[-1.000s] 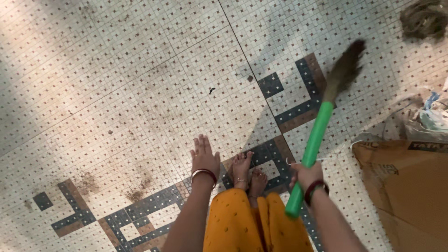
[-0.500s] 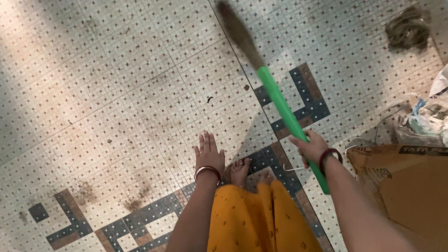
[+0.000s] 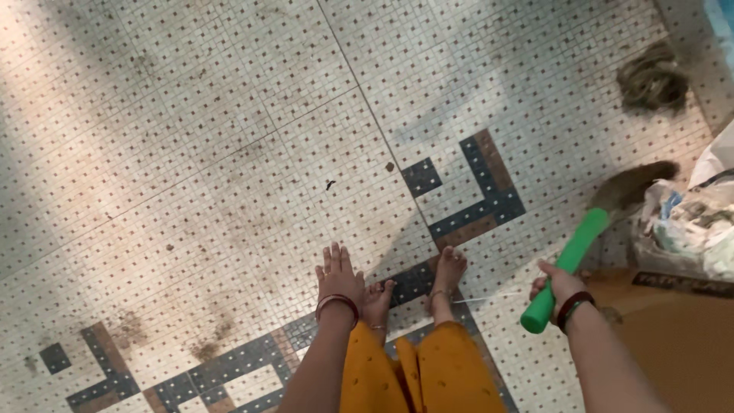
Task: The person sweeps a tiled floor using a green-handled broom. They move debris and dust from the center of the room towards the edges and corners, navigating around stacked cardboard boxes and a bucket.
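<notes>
Green-handled broom (image 3: 579, 243), right hand (image 3: 556, 284) gripping, plastic bags (image 3: 692, 226)

The right hand (image 3: 560, 284) is gripping a green-handled broom (image 3: 569, 260), its bristles lying against plastic bags (image 3: 692, 229). The left hand (image 3: 338, 277) is hanging open, flat, over the mosaic floor (image 3: 229, 153) near bare feet (image 3: 447, 269).

The floor (image 3: 229, 115) is made of tiny pale square tiles with small red dots. A dark blue and brown tile border (image 3: 482, 191) runs in a stepped line across it. Left of the border, the floor has brown dirty marks (image 3: 206, 348) and a small dark speck (image 3: 329, 184). Right of the border lie a brown cardboard sheet (image 3: 673, 344), crumpled bags (image 3: 692, 226) and a tangled brown clump (image 3: 650, 76). Soft light falls far left of the border.
</notes>
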